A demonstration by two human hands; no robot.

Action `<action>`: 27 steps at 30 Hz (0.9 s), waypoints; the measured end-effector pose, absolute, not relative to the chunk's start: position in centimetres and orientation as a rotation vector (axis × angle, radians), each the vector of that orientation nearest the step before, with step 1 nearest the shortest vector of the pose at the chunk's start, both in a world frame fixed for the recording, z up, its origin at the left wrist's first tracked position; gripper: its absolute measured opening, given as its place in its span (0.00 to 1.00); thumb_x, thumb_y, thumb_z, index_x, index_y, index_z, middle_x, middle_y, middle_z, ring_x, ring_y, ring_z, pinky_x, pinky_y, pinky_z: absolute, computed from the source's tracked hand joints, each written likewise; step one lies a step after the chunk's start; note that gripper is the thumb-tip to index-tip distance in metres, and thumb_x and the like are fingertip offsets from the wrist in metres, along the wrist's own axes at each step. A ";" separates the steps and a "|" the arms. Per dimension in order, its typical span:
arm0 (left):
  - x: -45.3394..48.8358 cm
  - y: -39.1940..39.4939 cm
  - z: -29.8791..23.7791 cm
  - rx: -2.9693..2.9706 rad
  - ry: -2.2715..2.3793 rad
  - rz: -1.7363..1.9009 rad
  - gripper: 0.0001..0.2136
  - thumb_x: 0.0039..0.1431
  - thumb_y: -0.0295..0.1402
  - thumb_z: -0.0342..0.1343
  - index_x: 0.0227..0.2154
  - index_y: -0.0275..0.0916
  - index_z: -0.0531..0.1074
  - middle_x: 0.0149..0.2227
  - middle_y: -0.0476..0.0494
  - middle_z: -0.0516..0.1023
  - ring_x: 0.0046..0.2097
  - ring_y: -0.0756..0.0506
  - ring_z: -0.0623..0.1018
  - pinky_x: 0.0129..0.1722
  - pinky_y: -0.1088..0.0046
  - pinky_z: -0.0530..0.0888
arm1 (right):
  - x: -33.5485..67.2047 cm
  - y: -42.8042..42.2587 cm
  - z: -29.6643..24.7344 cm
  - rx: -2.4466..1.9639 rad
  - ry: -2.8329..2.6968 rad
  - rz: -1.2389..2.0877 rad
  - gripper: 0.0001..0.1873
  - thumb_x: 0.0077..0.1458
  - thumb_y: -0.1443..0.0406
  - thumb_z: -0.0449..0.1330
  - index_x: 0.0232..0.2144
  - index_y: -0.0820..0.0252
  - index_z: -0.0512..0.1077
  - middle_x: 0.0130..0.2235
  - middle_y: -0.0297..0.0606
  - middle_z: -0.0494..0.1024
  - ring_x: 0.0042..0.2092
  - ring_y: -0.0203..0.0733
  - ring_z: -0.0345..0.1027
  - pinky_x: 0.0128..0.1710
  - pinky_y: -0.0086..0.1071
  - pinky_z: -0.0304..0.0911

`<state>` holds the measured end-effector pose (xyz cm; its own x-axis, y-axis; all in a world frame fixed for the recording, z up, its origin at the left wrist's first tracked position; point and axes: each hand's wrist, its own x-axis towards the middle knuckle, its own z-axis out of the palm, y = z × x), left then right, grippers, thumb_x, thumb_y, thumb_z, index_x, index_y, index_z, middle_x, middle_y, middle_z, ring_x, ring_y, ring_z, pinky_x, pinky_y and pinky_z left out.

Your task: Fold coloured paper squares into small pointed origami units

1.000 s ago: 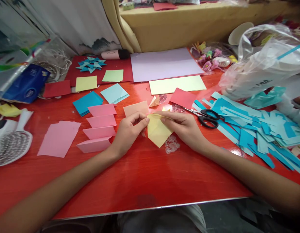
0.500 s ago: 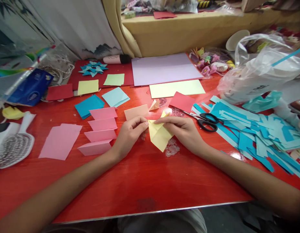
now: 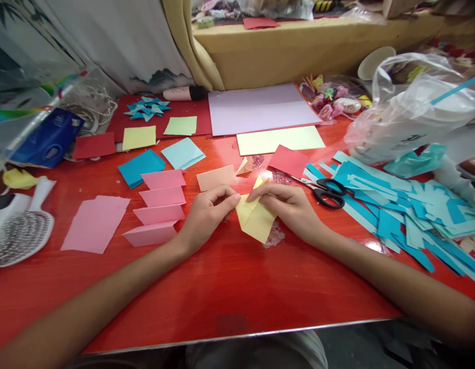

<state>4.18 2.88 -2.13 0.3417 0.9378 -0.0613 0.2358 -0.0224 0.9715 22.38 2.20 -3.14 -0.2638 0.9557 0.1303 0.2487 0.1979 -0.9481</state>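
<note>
Between my hands is a yellow sheet of paper (image 3: 259, 221), partly folded, with creases and a raised flap at its top. My left hand (image 3: 210, 210) pinches its upper left corner between thumb and forefinger. On the other side my right hand (image 3: 293, 207) grips the upper right part, fingers lying over the folded flap. Just beyond the hands lie a folded peach paper (image 3: 216, 178) and a small peach folded piece (image 3: 244, 166). Folded pink papers (image 3: 160, 196) stand in a row beside my left hand. Black-handled scissors (image 3: 327, 192) rest beyond my right hand.
Blue paper strips (image 3: 410, 210) cover the table's right side, below a plastic bag (image 3: 414, 118). Blue squares (image 3: 141, 168), pink sheets (image 3: 96, 224) and a hairbrush (image 3: 27, 230) lie to the left. A lilac sheet (image 3: 260, 109) and a blue paper star (image 3: 147, 108) are at the back.
The yellow paper has shifted slightly right and turned a little, its lower point moving right. My left thumb has moved slightly right along its edge; both hands keep their hold.
</note>
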 end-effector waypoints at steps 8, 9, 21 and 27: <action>4.1 3.0 -2.5 1.451 1.238 1.029 0.10 0.57 0.38 0.51 0.24 0.39 0.67 0.19 0.53 0.61 0.22 0.53 0.61 0.23 0.76 0.60 | 21.9 2.9 -3.5 -1.039 -1.169 1.531 0.17 0.55 0.58 0.55 0.47 0.55 0.67 0.41 0.38 0.75 0.35 0.36 0.70 0.33 0.30 0.66; 4.1 3.0 -2.6 1.429 1.271 1.092 0.10 0.57 0.38 0.51 0.25 0.39 0.67 0.18 0.54 0.60 0.21 0.53 0.60 0.22 0.76 0.59 | 21.8 2.8 -3.4 -0.995 -1.100 1.603 0.20 0.54 0.57 0.55 0.48 0.56 0.66 0.43 0.40 0.75 0.36 0.38 0.71 0.33 0.31 0.67; 4.1 3.4 -2.9 1.255 1.226 1.224 0.09 0.58 0.40 0.51 0.28 0.41 0.63 0.20 0.55 0.58 0.17 0.56 0.55 0.15 0.77 0.55 | 20.5 0.6 -3.2 -0.800 -1.425 1.852 0.25 0.53 0.66 0.59 0.54 0.53 0.61 0.52 0.39 0.71 0.49 0.39 0.69 0.45 0.31 0.68; 4.2 2.9 -2.7 1.375 1.242 1.188 0.08 0.54 0.37 0.55 0.27 0.39 0.65 0.26 0.53 0.65 0.20 0.56 0.58 0.18 0.78 0.57 | 20.8 0.9 -3.3 -0.920 -1.179 1.779 0.14 0.57 0.59 0.54 0.42 0.63 0.68 0.39 0.43 0.78 0.33 0.37 0.75 0.31 0.29 0.71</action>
